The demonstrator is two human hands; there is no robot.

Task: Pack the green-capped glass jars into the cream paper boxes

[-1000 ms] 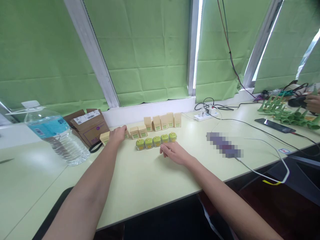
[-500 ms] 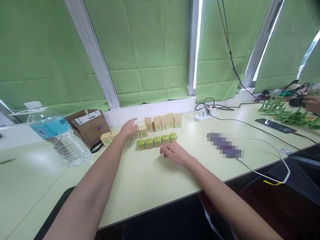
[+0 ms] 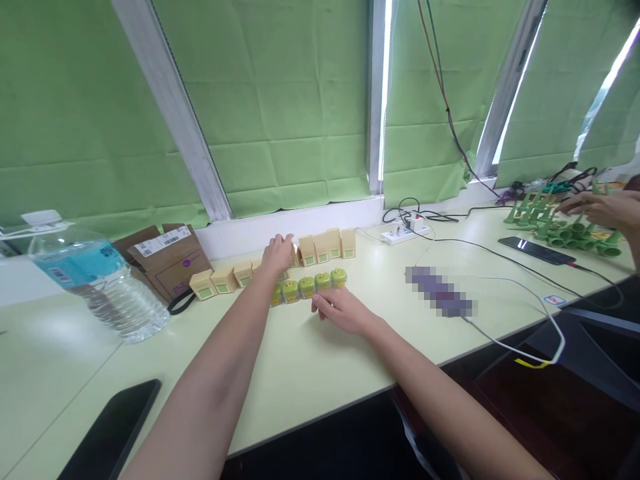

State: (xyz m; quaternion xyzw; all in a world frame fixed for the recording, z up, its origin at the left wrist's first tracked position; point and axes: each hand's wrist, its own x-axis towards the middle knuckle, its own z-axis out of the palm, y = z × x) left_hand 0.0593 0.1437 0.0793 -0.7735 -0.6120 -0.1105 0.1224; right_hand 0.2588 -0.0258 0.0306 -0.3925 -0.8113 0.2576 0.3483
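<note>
Toward the back of the table (image 3: pixel 285 373), small tan boxes (image 3: pixel 223 281) stand in a slanting row: three short ones show clearly at the left end, at least two more lie partly behind the left hand (image 3: pixel 277 255), and four tall boxes (image 3: pixel 321 248) show clearly at the right, with part of another beside the fingers. The left hand reaches over the row, fingers bent down among the boxes; I cannot tell whether it grips one. Five small jars (image 3: pixel 307 287) with green lids line up in front, the leftmost partly covered by the left arm; yellow shows at their fronts, perhaps contents or labels. The right hand (image 3: pixel 346 311) rests just before the jars, fingers loosely curled, and whether anything is inside cannot be told. Farther left are one bottle (image 3: pixel 117 293) holding clear water and one open-flapped carton (image 3: pixel 177 272), its inside hidden. Far right, a co-worker's hand (image 3: pixel 600 209) is above several green cones (image 3: pixel 565 232).
</note>
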